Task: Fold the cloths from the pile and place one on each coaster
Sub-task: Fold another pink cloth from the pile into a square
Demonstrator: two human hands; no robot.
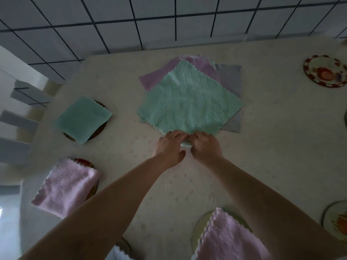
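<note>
A pile of flat cloths lies at the table's middle: a green cloth (187,102) on top, a pink cloth (159,76) and a grey cloth (231,77) under it. My left hand (170,145) and my right hand (204,147) sit side by side at the green cloth's near corner, both pinching it. A folded green cloth (82,119) covers a coaster (102,126) at the left. A folded pink cloth (65,186) lies on a second coaster (84,162). Another folded pink cloth (231,239) lies on a coaster (200,226) near me.
Bare patterned coasters sit at the far right (324,71) and the near right (336,220). Another coaster edge (124,246) shows at the bottom with a white cloth on it. The pale tablecloth (272,137) ends at a tiled floor (131,25); chairs stand left.
</note>
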